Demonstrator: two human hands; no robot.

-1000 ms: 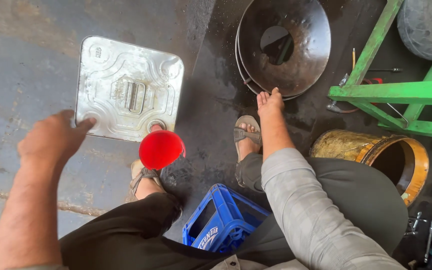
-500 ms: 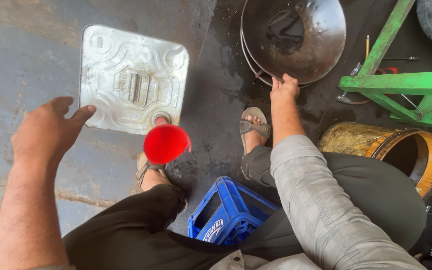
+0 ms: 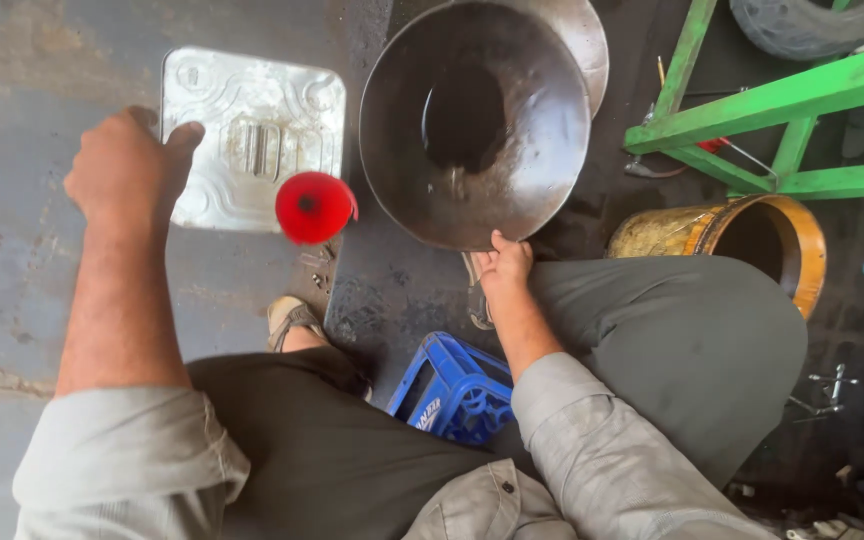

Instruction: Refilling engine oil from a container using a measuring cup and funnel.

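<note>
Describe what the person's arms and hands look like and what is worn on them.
Both hands, the left hand and the right hand, are bare, with no gloves, rings or watch visible. Light grey sleeves are pushed up near the elbows, leaving the forearms uncovered. The right cuff looks creased.

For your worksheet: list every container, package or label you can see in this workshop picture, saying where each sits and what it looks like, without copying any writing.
Square metal tin: silver, embossed top, on the floor by the left hand.
Red funnel: round, standing in the tin's corner.
Blue plastic crate: under the person, pale marking on its side.
Yellow drum: round, grimy, open, at the right.
</note>
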